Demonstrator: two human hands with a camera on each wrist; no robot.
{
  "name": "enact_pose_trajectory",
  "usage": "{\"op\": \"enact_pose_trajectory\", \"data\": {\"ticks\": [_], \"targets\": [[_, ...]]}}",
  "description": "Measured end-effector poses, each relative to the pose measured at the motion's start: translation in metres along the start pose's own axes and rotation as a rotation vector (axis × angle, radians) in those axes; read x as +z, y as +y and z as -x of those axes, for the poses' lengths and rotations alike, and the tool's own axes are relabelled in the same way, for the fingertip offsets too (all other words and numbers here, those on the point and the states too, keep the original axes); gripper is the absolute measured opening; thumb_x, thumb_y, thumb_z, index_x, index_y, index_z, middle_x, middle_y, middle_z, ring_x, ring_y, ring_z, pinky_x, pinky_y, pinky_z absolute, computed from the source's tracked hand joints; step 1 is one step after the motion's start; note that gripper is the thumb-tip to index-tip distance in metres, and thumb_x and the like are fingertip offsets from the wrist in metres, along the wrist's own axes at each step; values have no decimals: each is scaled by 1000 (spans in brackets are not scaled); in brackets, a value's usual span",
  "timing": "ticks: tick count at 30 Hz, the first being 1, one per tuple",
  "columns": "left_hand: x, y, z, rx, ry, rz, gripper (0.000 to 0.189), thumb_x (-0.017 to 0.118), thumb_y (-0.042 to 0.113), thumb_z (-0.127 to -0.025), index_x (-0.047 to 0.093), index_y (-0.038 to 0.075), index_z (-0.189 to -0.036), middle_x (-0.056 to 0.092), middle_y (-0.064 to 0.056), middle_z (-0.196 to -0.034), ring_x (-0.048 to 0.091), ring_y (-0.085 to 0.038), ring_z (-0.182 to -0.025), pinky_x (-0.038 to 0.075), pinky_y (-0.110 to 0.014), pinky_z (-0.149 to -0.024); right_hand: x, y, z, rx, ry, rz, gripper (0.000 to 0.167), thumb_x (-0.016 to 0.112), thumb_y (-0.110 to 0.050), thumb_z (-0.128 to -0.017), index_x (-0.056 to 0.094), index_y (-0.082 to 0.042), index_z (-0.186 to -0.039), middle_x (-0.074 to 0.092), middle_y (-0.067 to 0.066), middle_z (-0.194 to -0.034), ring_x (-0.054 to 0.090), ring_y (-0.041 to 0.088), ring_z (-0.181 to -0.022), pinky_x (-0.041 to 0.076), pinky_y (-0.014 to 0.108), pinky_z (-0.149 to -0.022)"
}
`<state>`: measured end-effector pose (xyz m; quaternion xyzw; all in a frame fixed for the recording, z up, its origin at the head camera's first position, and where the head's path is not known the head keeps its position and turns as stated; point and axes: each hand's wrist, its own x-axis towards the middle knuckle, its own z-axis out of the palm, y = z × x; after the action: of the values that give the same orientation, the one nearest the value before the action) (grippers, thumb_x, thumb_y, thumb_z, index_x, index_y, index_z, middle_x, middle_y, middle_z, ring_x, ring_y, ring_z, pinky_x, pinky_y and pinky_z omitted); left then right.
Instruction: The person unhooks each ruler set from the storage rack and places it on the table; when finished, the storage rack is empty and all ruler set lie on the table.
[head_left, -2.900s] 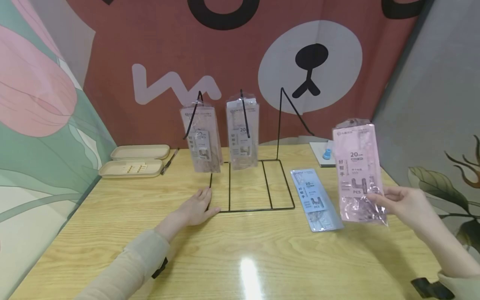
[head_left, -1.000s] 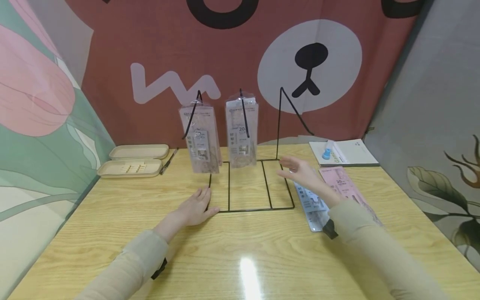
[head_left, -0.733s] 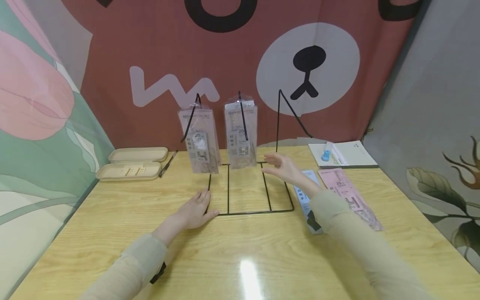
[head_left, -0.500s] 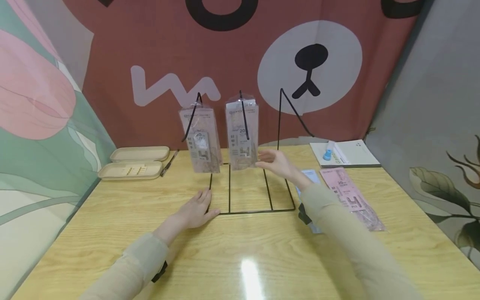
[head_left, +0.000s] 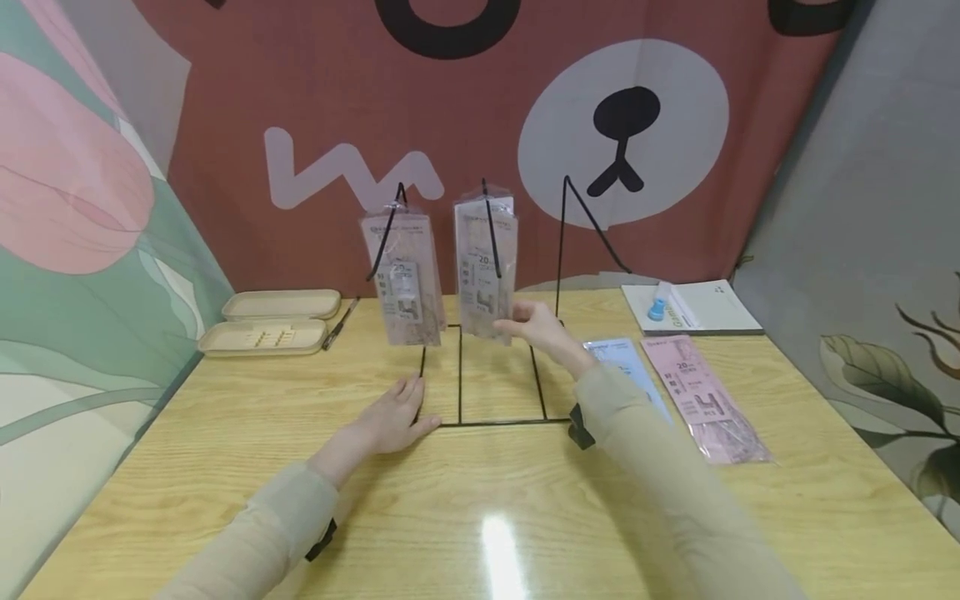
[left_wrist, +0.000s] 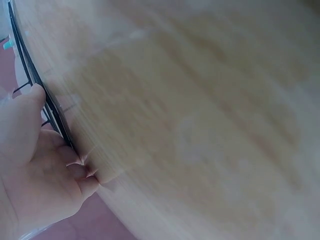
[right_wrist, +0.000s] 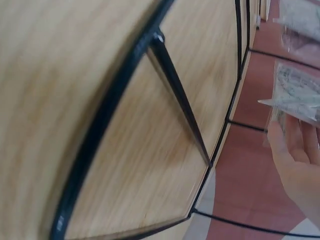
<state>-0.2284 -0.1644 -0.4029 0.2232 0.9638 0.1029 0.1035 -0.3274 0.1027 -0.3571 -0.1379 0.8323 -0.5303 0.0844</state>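
My right hand (head_left: 538,327) pinches the lower right corner of a ruler set packet (head_left: 478,250), thumb in front and fingers behind. This clear packet, printed "20" and "4", hangs from the middle hook of a black wire display rack (head_left: 498,423). In the right wrist view, a pointed clear piece with tick marks (right_wrist: 287,105) shows above the fingers. My left hand (head_left: 388,415) lies flat at the rack's front left corner, fingers extended against the base wire. Pinkish ruler set packets (head_left: 408,304) hang on the left hook; the right hook (head_left: 596,223) carries nothing.
On the table right of the rack lie a blue packet (head_left: 630,371), partly behind my right sleeve, and a pink packet (head_left: 701,400). Behind them is a notebook (head_left: 712,307) with a blue-capped item (head_left: 657,308). An opened beige case (head_left: 262,337) and a pen (head_left: 341,323) are back left.
My right hand laid the pink packet down beside the blue one, then moved left to the middle hook and took hold of the hanging packet's corner. My left hand stayed in place.
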Motion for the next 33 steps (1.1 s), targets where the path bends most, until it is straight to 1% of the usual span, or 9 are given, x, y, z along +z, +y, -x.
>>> {"op": "enact_pose_trajectory", "data": {"ticks": [3, 7, 11, 15, 20, 22, 27, 30, 33], "targets": [[0, 1, 0, 0, -4, 7, 77, 39, 45, -99, 14, -10, -147, 11, -28, -154, 12, -45, -142, 17, -53, -117, 6, -2, 5, 1, 3, -35, 40, 61, -23, -92, 57, -7, -129, 61, 14, -127, 57, 29, -118, 41, 48, -105], [-2, 1, 1, -6, 8, 3, 76, 40, 44, -99, 14, -10, -146, 11, -28, -154, 13, -45, -142, 17, -52, -117, 12, -8, 16, -2, 8, -28, 36, 62, -23, -92, 61, -7, -124, 64, 13, -122, 60, 28, -114, 46, 45, -101], [-2, 1, 1, -2, 15, -14, 76, 39, 45, -99, 15, -10, -146, 12, -28, -154, 14, -45, -142, 17, -51, -117, 17, -12, 33, -32, 13, 0, 33, 64, -19, -90, 63, -3, -119, 67, 16, -115, 65, 29, -105, 52, 42, -92], [-1, 1, -1, 6, 16, -16, 77, 39, 46, -99, 16, -10, -146, 13, -29, -153, 15, -46, -141, 18, -51, -117, 20, -13, 61, -48, -13, -8, 30, 65, -14, -88, 64, 2, -114, 69, 19, -108, 69, 29, -96, 56, 39, -86], [0, 0, -2, -3, 9, -15, 76, 39, 46, -99, 15, -10, -146, 12, -28, -154, 14, -45, -142, 17, -51, -117, 22, -14, 99, -46, -57, -28, 29, 66, -13, -87, 64, 3, -111, 70, 19, -103, 70, 28, -94, 55, 39, -86], [0, 0, -2, -9, 7, -19, 77, 39, 46, -99, 15, -9, -146, 11, -27, -154, 13, -45, -142, 17, -51, -118, 23, -14, 111, -34, -71, -25, 29, 67, -15, -86, 65, 1, -110, 71, 17, -102, 70, 26, -93, 55, 39, -87], [0, 0, -2, -6, 10, -17, 77, 39, 46, -99, 15, -9, -147, 12, -27, -154, 13, -44, -142, 16, -50, -118, 25, -14, 137, -43, -96, -25, 29, 69, -17, -84, 66, 0, -108, 71, 16, -101, 70, 25, -92, 56, 37, -85], [0, 0, -1, 3, 15, -10, 77, 40, 45, -99, 15, -10, -146, 13, -28, -154, 13, -45, -142, 17, -51, -117, 25, -16, 153, -60, -117, -23, 30, 69, -17, -84, 66, 1, -107, 71, 17, -101, 71, 23, -89, 56, 33, -83], [1, 1, 0, 4, 17, -13, 76, 40, 44, -99, 15, -11, -146, 13, -29, -153, 14, -45, -142, 17, -51, -117, 23, -18, 168, -83, -158, -40, 31, 69, -17, -83, 66, 3, -106, 71, 18, -101, 71, 20, -87, 57, 28, -80]]}}
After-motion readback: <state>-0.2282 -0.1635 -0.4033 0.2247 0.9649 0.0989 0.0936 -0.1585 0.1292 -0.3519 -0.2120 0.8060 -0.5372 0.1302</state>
